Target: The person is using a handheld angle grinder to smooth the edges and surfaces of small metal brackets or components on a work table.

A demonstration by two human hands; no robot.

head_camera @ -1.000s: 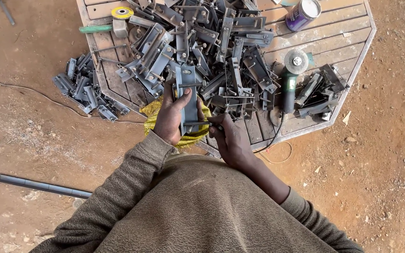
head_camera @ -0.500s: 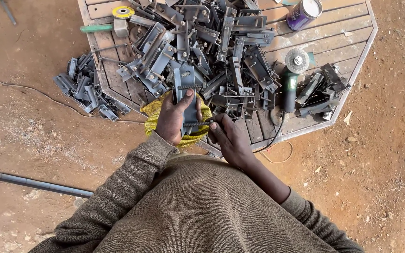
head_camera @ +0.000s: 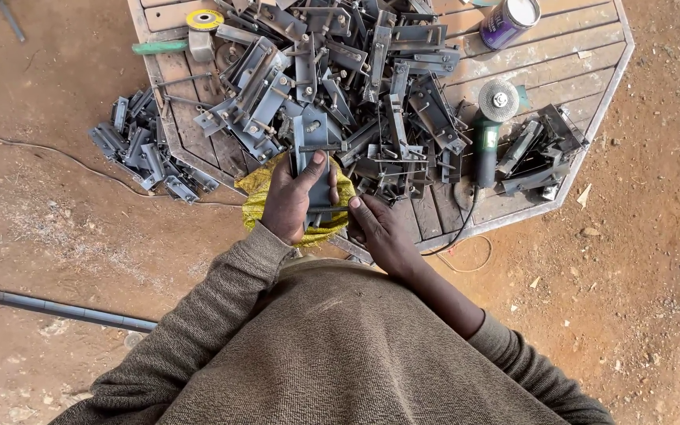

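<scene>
My left hand (head_camera: pixel 293 198) grips a grey metal bracket (head_camera: pixel 313 149) upright over a yellow cloth (head_camera: pixel 257 189) at the near edge of a wooden pallet table (head_camera: pixel 560 55). My right hand (head_camera: pixel 381 230) sits just right of it, fingers curled at the bracket's lower end; whether it holds the bracket I cannot tell. A large heap of similar grey metal brackets (head_camera: pixel 356 71) covers the table beyond both hands.
A green angle grinder (head_camera: pixel 488 138) lies right of the heap, its cable running off the table edge. A purple can (head_camera: pixel 508 20) stands at the far right, a yellow disc (head_camera: pixel 204 19) at the far left. More brackets (head_camera: pixel 147 153) lie on the dirt. A metal pipe (head_camera: pixel 49 308) crosses the ground.
The hands and bracket have hardly moved; my right hand has closed in slightly on the bracket's lower end.
</scene>
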